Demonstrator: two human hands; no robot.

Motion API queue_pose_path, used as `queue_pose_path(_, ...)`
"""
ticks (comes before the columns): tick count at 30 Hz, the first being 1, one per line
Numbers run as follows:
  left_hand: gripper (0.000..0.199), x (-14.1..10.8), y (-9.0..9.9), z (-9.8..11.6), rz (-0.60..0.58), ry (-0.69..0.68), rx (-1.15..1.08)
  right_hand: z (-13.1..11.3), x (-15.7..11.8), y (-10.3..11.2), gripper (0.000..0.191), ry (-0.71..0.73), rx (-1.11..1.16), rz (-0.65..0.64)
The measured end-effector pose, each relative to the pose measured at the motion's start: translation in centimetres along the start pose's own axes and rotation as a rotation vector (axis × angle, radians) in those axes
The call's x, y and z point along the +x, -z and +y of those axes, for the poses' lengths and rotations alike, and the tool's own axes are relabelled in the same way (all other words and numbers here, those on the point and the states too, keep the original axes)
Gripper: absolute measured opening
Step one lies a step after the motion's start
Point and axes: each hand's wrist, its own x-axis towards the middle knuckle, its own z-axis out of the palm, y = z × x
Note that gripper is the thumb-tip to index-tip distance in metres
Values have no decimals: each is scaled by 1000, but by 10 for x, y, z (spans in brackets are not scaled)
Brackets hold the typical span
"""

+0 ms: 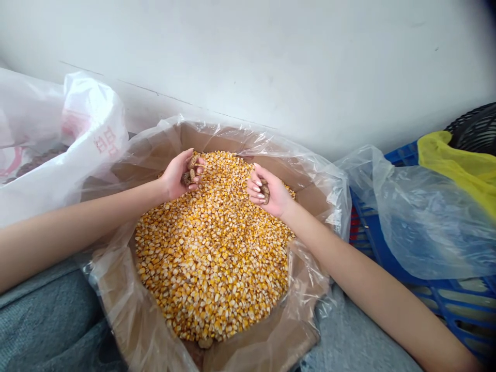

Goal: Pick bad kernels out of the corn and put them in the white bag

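Note:
Loose yellow and white corn kernels (217, 258) fill a cardboard box (306, 201) lined with a clear plastic bag (337, 188). Over the far left part of the corn, my left hand (176, 175) is cupped with its fingers curled round several brown, unshelled peanuts (192, 162). My right hand (277, 194) hovers over the far right part, fingers folded on brown peanuts (264, 191) that its palm partly hides. The two hands are apart, palms facing each other. A small brown lump (205, 343) lies at the corn's near edge.
To the left stands a white plastic sack (95, 144) with red print and brownish contents. A blue plastic crate (372, 227), a clear bag (430, 217), a yellow bag (457, 165) and a black basket (475, 129) are on the right. A white wall (248, 67) rises behind the box.

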Motion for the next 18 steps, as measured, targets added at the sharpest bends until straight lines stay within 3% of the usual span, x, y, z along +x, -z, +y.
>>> queue_pose_path(5,15,3,6,5,63,-103,222,-4,2,8,41,94,-51,140)
queue_pose_path(10,18,3,8,9,117,-204,489,1,1,7,43,-11,-320,114)
queue_pose_path(12,24,3,9,11,164,-287,736,5,0,5,44,-86,-498,71)
queue_pose_path(15,32,3,15,12,273,-395,1285,10,-1,5,44,-226,-816,2)
queue_pose_path(18,32,3,27,13,369,-361,1791,12,-2,8,41,-411,-1093,-164)
